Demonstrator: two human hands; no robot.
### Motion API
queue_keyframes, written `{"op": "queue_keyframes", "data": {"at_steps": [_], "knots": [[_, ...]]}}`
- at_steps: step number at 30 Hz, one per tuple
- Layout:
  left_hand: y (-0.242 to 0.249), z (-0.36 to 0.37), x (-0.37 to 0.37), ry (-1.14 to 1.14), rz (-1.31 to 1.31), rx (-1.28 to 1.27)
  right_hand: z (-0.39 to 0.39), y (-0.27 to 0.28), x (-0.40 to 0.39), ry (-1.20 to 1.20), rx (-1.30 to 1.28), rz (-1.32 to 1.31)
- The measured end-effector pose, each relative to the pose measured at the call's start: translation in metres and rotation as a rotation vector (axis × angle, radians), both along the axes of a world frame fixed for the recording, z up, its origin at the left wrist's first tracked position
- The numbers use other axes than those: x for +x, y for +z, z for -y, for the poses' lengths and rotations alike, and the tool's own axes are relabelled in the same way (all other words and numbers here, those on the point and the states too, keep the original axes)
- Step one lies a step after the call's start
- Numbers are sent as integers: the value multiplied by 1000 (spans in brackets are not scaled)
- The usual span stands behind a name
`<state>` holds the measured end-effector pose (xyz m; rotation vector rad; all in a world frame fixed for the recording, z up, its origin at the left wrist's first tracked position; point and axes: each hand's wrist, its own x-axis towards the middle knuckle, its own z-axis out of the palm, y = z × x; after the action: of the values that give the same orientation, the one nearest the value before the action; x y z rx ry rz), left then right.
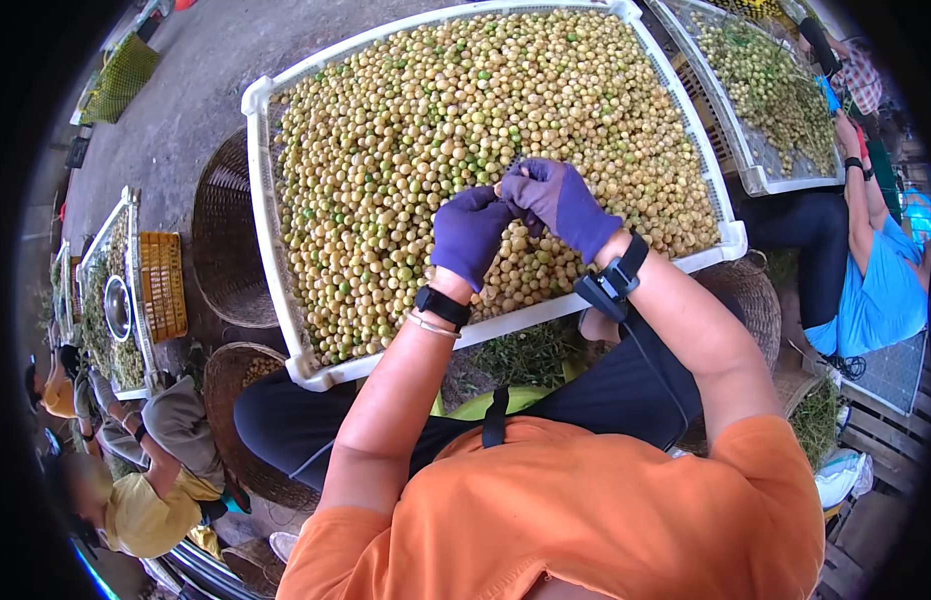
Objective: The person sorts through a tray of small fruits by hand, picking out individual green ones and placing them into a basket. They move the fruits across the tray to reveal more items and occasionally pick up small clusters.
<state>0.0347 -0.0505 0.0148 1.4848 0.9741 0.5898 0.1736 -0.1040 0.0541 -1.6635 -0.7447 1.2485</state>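
Both hands wear purple gloves and meet over a large white-rimmed tray [267, 215] heaped with small round yellow-green fruits [405, 140]. My left hand [469, 232] has its fingers pressed together, pointing toward the other hand; what they hold is hidden. Close against it, my right hand [563, 205] is also closed, and a small pale bit shows near its fingertips, too small to name. A black band and a light bracelet circle the left wrist; a black strapped device is on the right wrist.
Woven baskets [225, 240] stand left of the tray, near a yellow crate [162, 287]. Co-workers sit at the left [150, 510] and right [875, 290]. Another fruit tray [750, 170] is at upper right. Green stems [520, 355] lie below the tray's near edge.
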Motion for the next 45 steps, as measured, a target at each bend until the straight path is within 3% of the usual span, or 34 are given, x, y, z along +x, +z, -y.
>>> {"op": "queue_keyframes", "data": {"at_steps": [2, 3, 5, 8, 9, 11, 12, 14, 16, 17, 20, 21, 25, 29, 32, 34, 36, 37, 40, 41, 44, 45], "knots": [[11, 2, -6, -7, 40, -257, 4, -21, -5, -35, 82, -111], [12, 5, -8, 23, 96, -354, 5, -25, -8, -8, 120, 59], [11, 8, -13, 7, 152, -467, 9, -32, -15, -44, 129, -38], [-21, -1, -25, -359, -255, 790, 11, -27, -13, -69, 88, -185], [-21, 1, -23, -340, -320, 820, 10, -24, -11, -94, 92, -240], [-19, 3, -23, -110, 59, -149, 6, -31, 5, -120, 148, -389], [-15, 4, -23, 16, 247, -633, 1, -29, 17, -178, 192, -341], [-3, 4, -24, -87, -36, -307, -8, -22, 46, -244, 170, -123], [-3, -7, -30, -279, -426, 166, -14, -25, 67, -100, 84, 281], [-1, -12, -28, -245, -475, 159, -16, -29, 72, -27, 39, 480], [-29, -35, -22, -145, -261, 53, -23, -49, 65, 286, 283, 911], [-19, -40, -17, -153, -370, 176, -25, -58, 60, 385, 294, 976], [-22, -58, -4, -97, -487, 389, -30, -80, 42, 690, 67, 1437], [-42, -67, 12, -112, -430, 559, -24, -72, 37, 664, 55, 1436], [-41, -64, 25, -419, -688, 737, -14, -64, 36, 627, 73, 1423], [-37, -47, 23, -587, -780, 717, -8, -74, 37, 593, 89, 1455], [-33, -41, 18, -766, -758, 617, -6, -80, 39, 573, 99, 1444], [-30, -37, 10, -750, -639, 639, -5, -81, 40, 575, 68, 1434], [-31, -38, -14, -327, -361, 158, -5, -82, 36, 579, 22, 1415], [-33, -47, -20, -231, -87, -265, -6, -84, 37, 579, 52, 1409], [-29, -52, -28, 54, 73, -471, -7, -74, 41, 580, 57, 1309], [-26, -51, -29, 54, 54, -469, -11, -68, 45, 581, 34, 1221]]}}
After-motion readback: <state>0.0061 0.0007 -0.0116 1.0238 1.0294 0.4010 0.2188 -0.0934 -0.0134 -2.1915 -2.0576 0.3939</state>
